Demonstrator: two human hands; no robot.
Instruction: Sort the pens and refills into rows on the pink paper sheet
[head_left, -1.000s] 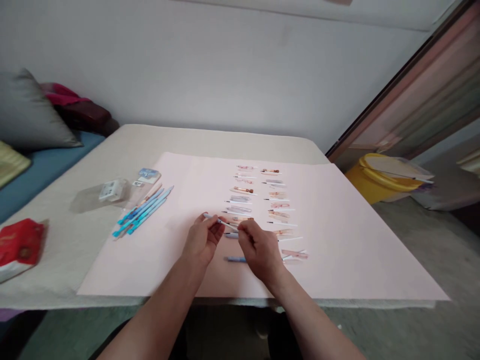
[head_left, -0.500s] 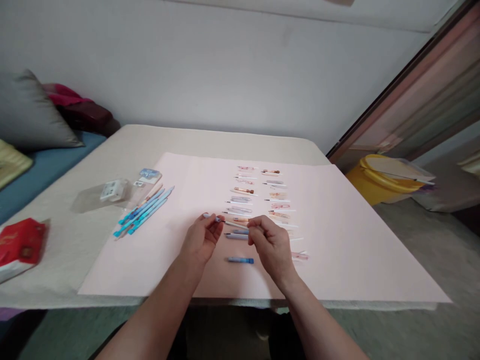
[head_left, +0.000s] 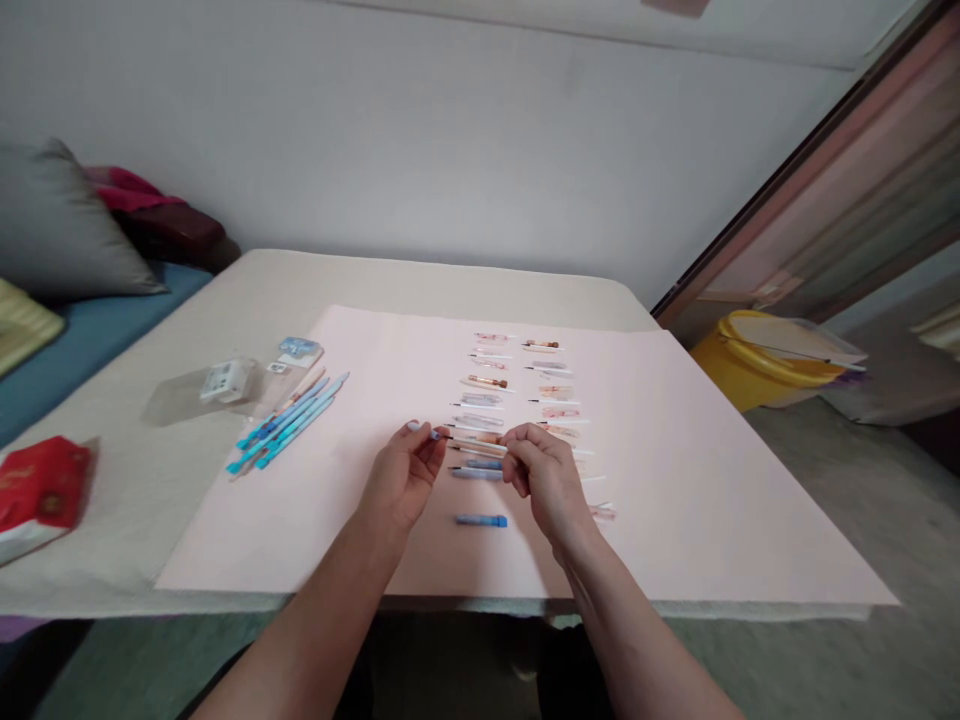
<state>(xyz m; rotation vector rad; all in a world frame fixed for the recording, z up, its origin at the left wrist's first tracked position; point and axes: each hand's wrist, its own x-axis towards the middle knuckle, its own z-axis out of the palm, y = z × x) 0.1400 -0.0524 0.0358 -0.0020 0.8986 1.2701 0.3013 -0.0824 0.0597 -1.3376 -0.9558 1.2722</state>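
Observation:
My left hand (head_left: 403, 477) pinches a small blue pen part (head_left: 429, 432) just above the pink paper sheet (head_left: 675, 480). My right hand (head_left: 546, 473) is closed on the end of a thin white refill (head_left: 480, 446) that runs toward my left hand. Between and below my hands lie a blue pen piece (head_left: 475, 473) and a short blue cap (head_left: 481, 520). Beyond my hands, two columns of small pen pieces and refills (head_left: 517, 385) are laid out on the sheet.
A bunch of blue pens (head_left: 289, 421) lies at the sheet's left edge, beside a clear plastic box (head_left: 202, 390). A red packet (head_left: 37, 490) sits at the table's left. A grey cushion (head_left: 52, 225) and a yellow bucket (head_left: 757, 355) flank the table (head_left: 420, 275).
My right hand has drawn to the right, away from my left, pulling the white refill out of the blue part. The short blue cap is now uncovered.

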